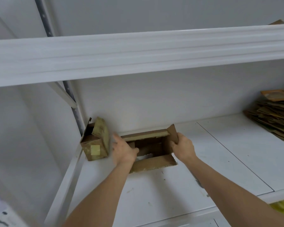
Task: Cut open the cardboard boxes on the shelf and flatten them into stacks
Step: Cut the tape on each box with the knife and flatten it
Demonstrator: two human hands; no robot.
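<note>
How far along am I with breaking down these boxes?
Done: a stack of flattened cardboard sits at the shelf's right end. In hand: both the left hand and right hand grip the open box, not yet flat. Left: the small box by the post, flaps open but still standing.

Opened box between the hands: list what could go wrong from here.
1. The left hand is beside the small taped box at the shelf end; a sideways push might knock it off.
2. The right hand grips only a flap of the opened box, which could tear.
</note>
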